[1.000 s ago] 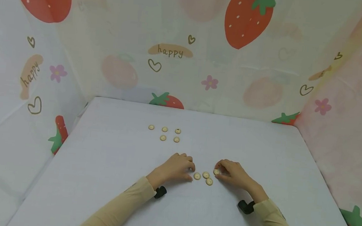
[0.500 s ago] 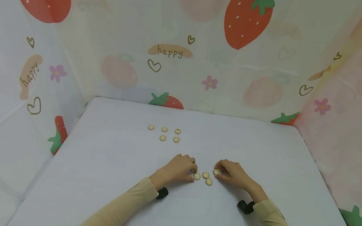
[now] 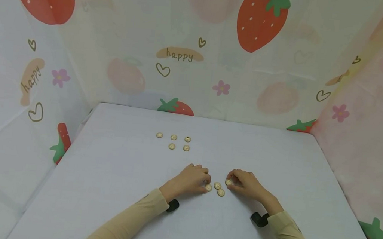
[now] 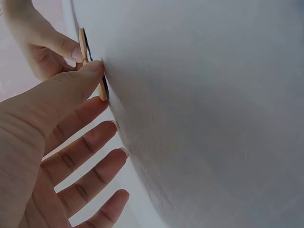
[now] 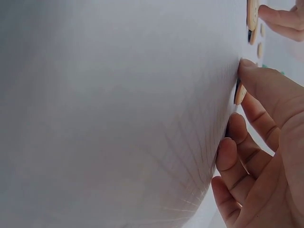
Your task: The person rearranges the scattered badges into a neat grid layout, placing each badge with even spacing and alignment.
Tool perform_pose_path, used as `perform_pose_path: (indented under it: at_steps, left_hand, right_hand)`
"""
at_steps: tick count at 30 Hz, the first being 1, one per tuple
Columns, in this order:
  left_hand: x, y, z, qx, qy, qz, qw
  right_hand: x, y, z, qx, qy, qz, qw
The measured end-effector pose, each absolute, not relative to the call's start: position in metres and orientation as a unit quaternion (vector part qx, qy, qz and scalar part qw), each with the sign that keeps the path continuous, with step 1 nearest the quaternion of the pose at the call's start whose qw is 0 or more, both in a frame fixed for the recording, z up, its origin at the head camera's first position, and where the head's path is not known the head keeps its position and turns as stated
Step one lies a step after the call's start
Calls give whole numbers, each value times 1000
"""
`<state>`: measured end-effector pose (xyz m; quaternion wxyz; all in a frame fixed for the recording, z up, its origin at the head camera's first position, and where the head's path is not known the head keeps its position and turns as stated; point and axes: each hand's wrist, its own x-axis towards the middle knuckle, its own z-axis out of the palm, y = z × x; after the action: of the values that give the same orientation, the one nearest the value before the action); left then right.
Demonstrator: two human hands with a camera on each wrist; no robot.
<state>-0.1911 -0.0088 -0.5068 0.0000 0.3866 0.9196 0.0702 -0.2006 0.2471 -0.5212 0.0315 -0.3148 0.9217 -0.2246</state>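
My left hand (image 3: 187, 179) has its thumb and index finger at the edges of a small round wooden disc (image 3: 208, 188), pinching it at the table surface. In the left wrist view that disc (image 4: 102, 91) shows a pale wood face and a dark underside; the other fingers are spread below it. Thumb and index finger of my right hand (image 3: 248, 184) pinch another such disc (image 3: 228, 182), partly covered by the thumb in the right wrist view. Between the hands lie two more discs, an upper one (image 3: 217, 185) and a lower one (image 3: 221, 192), close together.
Farther back on the white tabletop (image 3: 260, 151), several similar discs sit in two rows, among them one with a darker centre (image 3: 187, 139). A strawberry-printed cloth (image 3: 216, 61) walls in the table at the back and both sides. Each wrist wears a black camera.
My left hand has moved slightly right, and its thumb and index finger have closed on the nearest disc. The right hand stays in place with its disc.
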Motion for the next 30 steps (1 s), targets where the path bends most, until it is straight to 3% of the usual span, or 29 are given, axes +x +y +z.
perform_pose_path:
  at_steps: [30]
  left_hand:
    - [-193, -14, -504, 399, 915, 37, -43]
  right_hand:
    - [-200, 247, -521, -318, 921, -224, 28]
